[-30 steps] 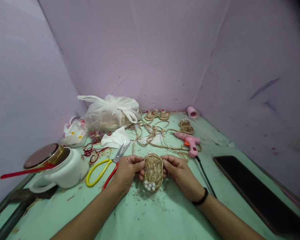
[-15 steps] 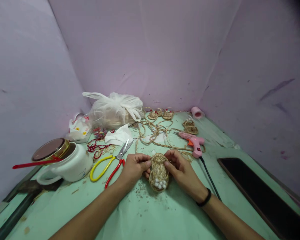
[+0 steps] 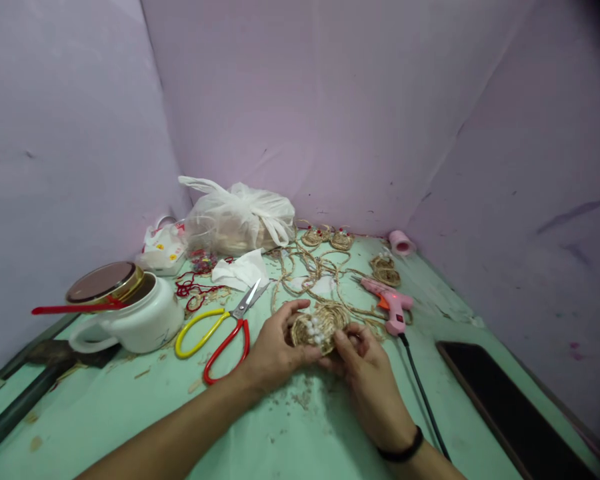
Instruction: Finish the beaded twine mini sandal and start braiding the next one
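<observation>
A small slipper-shaped piece of coiled jute twine (image 3: 334, 319) is held between my two hands at the centre front. A cluster of white beads sits at its left end. My left hand (image 3: 280, 348) grips that beaded end, thumb along the near edge and fingers behind. On the opposite side, my right hand (image 3: 367, 370) pinches the near right edge between thumb and fingers. Scissors (image 3: 239, 313) with one yellow and one red handle lie just left of my left hand. To the right of the piece rests a pink glue gun (image 3: 395, 307) with a black cord.
Loose jute rope (image 3: 313, 270) tangles behind my hands, with finished-looking jute pieces (image 3: 341, 240) farther back. At left stand a white mug (image 3: 153, 320) and a hammer (image 3: 45, 360). A plastic bag (image 3: 245, 217) is at the back, a dark phone (image 3: 510, 407) at right.
The jute piece has turned from upright to sideways, its beaded end swinging from the bottom to the left. My left hand has shifted onto the beaded end; my right hand grips lower.
</observation>
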`<move>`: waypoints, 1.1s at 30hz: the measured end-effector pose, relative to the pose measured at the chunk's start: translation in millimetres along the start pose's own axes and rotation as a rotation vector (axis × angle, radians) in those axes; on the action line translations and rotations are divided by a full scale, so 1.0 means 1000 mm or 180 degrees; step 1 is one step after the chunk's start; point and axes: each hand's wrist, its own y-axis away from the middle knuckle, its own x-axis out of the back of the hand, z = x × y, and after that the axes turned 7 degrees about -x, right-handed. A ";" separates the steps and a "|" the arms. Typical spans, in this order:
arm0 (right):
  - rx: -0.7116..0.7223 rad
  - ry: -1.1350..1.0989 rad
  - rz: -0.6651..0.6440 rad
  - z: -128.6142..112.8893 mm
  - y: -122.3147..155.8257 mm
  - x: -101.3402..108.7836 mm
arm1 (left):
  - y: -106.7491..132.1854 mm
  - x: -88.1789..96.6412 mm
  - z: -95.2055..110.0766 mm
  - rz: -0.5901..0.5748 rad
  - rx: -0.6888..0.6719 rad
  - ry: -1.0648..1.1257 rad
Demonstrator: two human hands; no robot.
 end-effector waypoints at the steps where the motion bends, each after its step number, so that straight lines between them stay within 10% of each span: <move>1: -0.0117 0.0120 -0.0096 -0.004 0.002 0.000 | -0.001 0.002 0.001 0.0027 0.0051 -0.0035; 7: 0.0449 0.1097 -0.0123 -0.026 0.003 0.014 | -0.006 0.029 0.023 -0.0339 0.0423 -0.0207; 13: 0.0148 0.1016 -0.1579 -0.020 0.008 0.009 | -0.003 0.036 0.036 -0.0670 0.0399 -0.0003; 23: -0.0510 -0.0604 -0.0327 -0.008 0.004 0.000 | -0.002 0.007 0.010 0.0261 0.0247 -0.0103; 33: -0.0125 0.0599 -0.0552 -0.013 0.000 0.005 | -0.001 0.003 -0.003 0.0779 0.0115 -0.1001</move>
